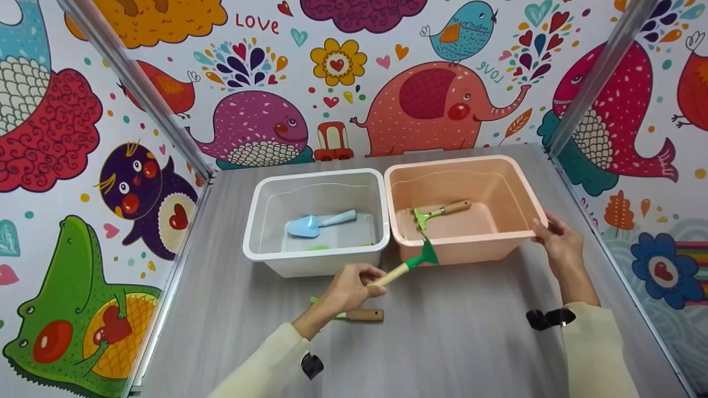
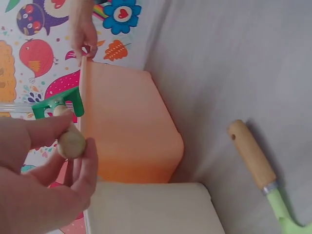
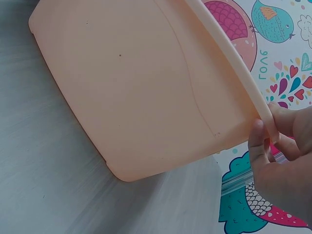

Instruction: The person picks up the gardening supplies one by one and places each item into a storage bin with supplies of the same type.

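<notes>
My left hand pinches the pale wooden handle of a small garden rake with a dark green head. The rake's head is by the near wall of the peach bin. At that bin's near right corner, my right hand grips the rim between thumb and fingers. Inside the peach bin lies a light green hand rake with a wooden handle. Below my left hand, another light green tool with a wooden handle rests on the table, its head partly hidden by my wrist.
A white bin stands against the peach bin's left side. It holds a light blue trowel and a bright green thing, mostly hidden by the near wall. Printed panels with metal edge strips bound the grey table.
</notes>
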`<action>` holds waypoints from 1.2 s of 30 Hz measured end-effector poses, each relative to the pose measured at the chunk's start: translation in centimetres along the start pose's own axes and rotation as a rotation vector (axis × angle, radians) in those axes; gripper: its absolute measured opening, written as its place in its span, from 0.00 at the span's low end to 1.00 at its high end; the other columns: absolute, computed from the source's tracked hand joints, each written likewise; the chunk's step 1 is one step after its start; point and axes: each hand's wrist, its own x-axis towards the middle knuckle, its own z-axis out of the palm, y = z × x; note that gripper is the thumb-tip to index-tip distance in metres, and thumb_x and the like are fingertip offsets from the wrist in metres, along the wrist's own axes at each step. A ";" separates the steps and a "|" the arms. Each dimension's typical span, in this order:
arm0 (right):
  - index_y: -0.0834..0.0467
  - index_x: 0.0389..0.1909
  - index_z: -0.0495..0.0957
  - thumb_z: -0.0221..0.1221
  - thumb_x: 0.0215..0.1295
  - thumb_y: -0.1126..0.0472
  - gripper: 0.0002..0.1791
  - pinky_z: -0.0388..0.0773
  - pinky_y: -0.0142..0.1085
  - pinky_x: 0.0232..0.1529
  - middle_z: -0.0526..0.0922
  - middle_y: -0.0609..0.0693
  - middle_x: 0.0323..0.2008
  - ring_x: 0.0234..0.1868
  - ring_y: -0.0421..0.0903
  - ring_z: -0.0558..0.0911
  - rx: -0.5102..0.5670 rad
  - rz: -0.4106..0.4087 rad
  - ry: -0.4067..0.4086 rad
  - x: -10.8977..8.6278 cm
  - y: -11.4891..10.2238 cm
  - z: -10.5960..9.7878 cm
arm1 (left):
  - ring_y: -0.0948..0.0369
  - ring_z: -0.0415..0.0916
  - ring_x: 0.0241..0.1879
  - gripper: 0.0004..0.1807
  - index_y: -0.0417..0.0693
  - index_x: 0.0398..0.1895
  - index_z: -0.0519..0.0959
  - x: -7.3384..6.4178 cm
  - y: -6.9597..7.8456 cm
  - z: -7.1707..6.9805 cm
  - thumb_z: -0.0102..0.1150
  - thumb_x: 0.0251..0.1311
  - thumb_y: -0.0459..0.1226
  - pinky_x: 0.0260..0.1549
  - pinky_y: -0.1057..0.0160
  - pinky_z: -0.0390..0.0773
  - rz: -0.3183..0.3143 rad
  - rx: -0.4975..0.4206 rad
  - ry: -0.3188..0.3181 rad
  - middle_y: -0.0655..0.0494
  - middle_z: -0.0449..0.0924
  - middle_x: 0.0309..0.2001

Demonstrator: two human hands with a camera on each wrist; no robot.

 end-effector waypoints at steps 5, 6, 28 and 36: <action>0.46 0.76 0.61 0.63 0.65 0.51 0.39 0.78 0.18 0.41 0.62 0.53 0.73 0.47 0.38 0.77 0.021 0.008 0.011 0.0 0.0 0.0 | 0.64 0.78 0.35 0.16 0.38 0.47 0.84 0.8 0.8 -0.4 0.71 0.55 0.31 0.34 0.69 0.77 -0.093 -0.174 -0.086 0.51 0.84 0.38; 0.45 0.76 0.61 0.63 0.65 0.51 0.39 0.78 0.18 0.41 0.62 0.53 0.73 0.47 0.38 0.77 0.023 0.011 0.011 0.0 0.0 0.1 | 0.63 0.78 0.35 0.16 0.37 0.49 0.83 0.9 0.9 -0.5 0.70 0.56 0.31 0.35 0.69 0.78 -0.107 -0.210 -0.108 0.50 0.84 0.39; 0.44 0.76 0.62 0.65 0.62 0.50 0.40 0.79 0.18 0.40 0.65 0.53 0.71 0.53 0.41 0.77 0.038 0.035 -0.015 0.1 -0.2 0.0 | 0.62 0.77 0.32 0.17 0.35 0.52 0.82 5.2 3.5 -0.6 0.67 0.59 0.31 0.33 0.69 0.77 -0.223 -0.311 -0.133 0.55 0.82 0.35; 0.43 0.76 0.60 0.65 0.60 0.46 0.43 0.78 0.19 0.46 0.60 0.53 0.75 0.54 0.40 0.76 0.006 0.043 -0.016 0.1 -0.1 -0.2 | 0.61 0.74 0.32 0.15 0.35 0.51 0.82 7.1 5.0 -0.1 0.65 0.60 0.31 0.29 0.70 0.74 -0.248 -0.251 -0.093 0.55 0.78 0.34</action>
